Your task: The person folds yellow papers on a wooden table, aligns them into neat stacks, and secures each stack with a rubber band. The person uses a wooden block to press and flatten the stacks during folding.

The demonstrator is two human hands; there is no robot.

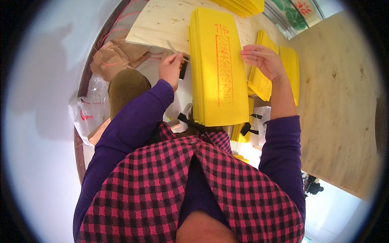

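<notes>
Left hand [171,67]: sitting at centre-left of the frame, just left of the tall stack's long edge; fingers pinching together on one end of a thin pale strip [175,50], which is slanting up and to the left over the bench edge.

Right hand [263,60]: sitting right of centre, upper part of the frame, just off the stack's right edge; fingers closing on another thin pale strip [265,53] that is running roughly level across the fingertips. Whether the two strips are one piece passing behind the stack cannot be told.

Yellow paper stack [216,69]: long, thick, printed in red down its middle; lying between the two hands and overhanging the near edge of the pale wooden bench [162,24], its lower end reaching toward the person's chest.

Second yellow stack [259,83]: resting just right of the first, partly under the right wrist. Third yellow stack [291,65]: lying further right, against the large wooden board [340,101] that is filling the right side. Fourth yellow stack [243,5]: cut by the upper edge.

Open room: a narrow gap is showing left of the tall stack, where the left hand is working; the right hand is hemmed in by stacks on both sides.

Brown paper wrapping [113,58] and a clear plastic bag [91,109]: lying at left, below the bench edge.
</notes>
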